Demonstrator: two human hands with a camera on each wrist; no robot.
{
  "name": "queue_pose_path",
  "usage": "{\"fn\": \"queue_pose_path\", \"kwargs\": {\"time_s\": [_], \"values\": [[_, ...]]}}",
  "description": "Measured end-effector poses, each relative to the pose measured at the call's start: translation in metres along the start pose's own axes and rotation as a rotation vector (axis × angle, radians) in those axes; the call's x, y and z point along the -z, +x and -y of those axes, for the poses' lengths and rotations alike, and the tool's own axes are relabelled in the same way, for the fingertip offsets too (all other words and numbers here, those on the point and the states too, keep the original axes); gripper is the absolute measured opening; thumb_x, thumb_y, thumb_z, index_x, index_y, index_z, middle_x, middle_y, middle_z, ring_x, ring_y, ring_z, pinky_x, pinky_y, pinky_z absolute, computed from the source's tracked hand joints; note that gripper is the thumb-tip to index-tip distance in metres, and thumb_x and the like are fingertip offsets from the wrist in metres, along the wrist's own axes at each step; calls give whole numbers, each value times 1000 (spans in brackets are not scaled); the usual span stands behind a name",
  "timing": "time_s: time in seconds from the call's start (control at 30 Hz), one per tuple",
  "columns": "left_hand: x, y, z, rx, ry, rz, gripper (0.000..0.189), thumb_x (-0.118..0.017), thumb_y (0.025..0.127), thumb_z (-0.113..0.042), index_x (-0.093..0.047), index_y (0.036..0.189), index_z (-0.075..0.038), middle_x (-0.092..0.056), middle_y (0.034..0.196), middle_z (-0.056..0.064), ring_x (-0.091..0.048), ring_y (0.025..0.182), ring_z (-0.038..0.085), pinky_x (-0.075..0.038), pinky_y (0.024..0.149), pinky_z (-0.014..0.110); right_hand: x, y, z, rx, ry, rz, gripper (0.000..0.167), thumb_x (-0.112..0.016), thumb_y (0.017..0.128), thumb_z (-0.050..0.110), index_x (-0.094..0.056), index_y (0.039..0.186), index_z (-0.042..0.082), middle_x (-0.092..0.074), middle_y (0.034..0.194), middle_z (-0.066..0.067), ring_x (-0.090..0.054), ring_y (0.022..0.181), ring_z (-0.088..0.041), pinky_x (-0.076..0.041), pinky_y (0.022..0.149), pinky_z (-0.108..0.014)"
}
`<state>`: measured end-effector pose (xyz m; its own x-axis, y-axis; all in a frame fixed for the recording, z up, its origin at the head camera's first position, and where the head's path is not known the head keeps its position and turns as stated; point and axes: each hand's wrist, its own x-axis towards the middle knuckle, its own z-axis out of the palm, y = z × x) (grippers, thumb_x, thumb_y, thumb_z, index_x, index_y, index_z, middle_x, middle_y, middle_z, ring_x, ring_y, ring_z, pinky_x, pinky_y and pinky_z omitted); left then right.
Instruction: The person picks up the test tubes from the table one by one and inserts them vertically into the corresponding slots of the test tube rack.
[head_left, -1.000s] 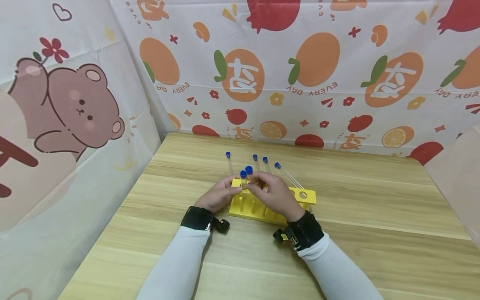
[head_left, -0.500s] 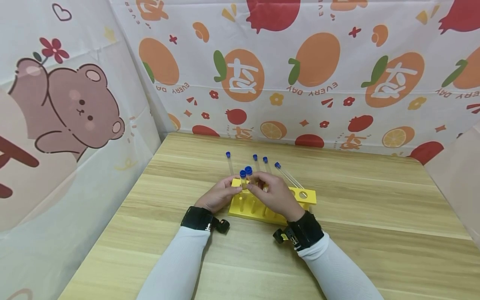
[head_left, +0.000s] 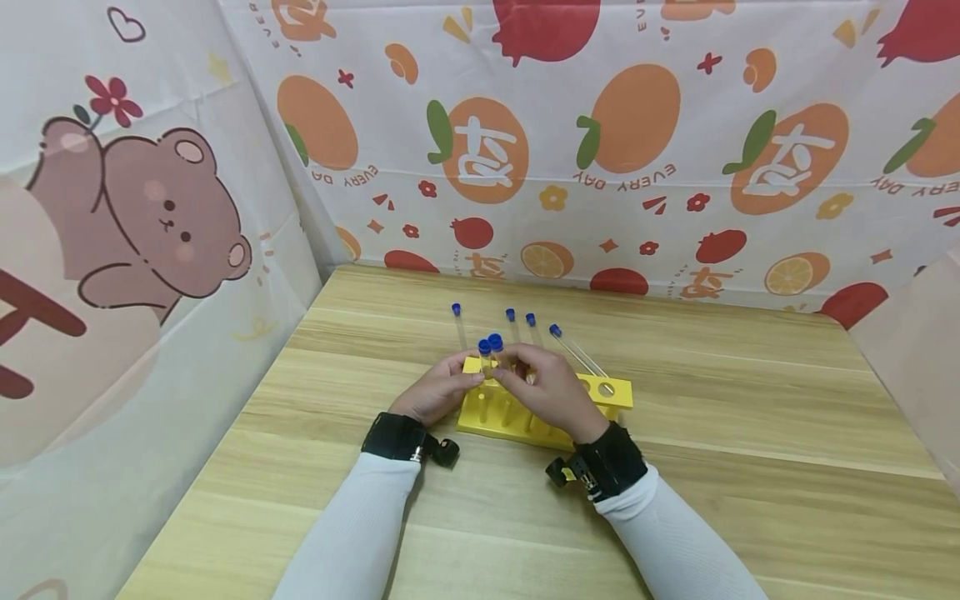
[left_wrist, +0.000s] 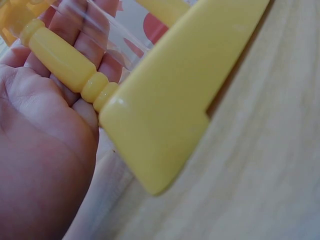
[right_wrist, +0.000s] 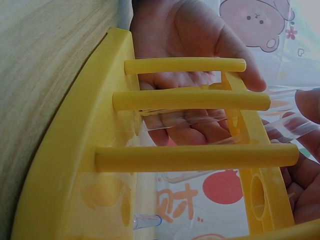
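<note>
The left hand (head_left: pixel 438 392) loosely wraps the yellow rack (head_left: pixel 491 429) by its left end — the right hand (head_left: pixel 551 387) pinches a blue-capped tube (head_left: pixel 497 343) up top, a second tube (head_left: pixel 484 347) just beside. Loose tubes (head_left: pixel 457 310) lie behind; rightward, table (head_left: pixel 750 400) stretches wide.

"EVERY DAY" lettering (head_left: pixel 660 175), orange character 财 (right_wrist: pixel 187 201), on fruit-print backdrop cloth (head_left: pixel 555 133)

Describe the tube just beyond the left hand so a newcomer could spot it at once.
On the wooden table, find the yellow rack, with the left hand at its left end. Just beyond that hand, a slim clear tube points toward the table's far edge. Its blue cap is the farthest left of all in the head view.
</note>
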<state>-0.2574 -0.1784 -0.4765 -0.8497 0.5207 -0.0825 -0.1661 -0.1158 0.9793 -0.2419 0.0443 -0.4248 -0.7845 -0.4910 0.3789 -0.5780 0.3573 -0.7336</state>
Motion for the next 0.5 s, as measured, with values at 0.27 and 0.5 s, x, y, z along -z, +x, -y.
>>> {"fn": "queue_pose_path", "kwargs": {"time_s": [0.27,0.5], "values": [[1,-1,1,-2,-12,10,56,-56,95,-16,-37,145,2,-56,130,-2,-52,120,12,-40,104,30,0,0,1,-2,-2,5,18,-63,96,32,-68,108,19,-60,84,10,-53,77,-10,-46,63,-25],[-1,-2,-1,-7,-8,13,50,-56,95,-16,-41,140,1,-57,124,-3,-53,116,12,-41,101,29,-1,-1,0,5,-5,-1,16,-64,96,30,-68,107,19,-60,83,10,-53,76,-10,-45,62,-24]]}}
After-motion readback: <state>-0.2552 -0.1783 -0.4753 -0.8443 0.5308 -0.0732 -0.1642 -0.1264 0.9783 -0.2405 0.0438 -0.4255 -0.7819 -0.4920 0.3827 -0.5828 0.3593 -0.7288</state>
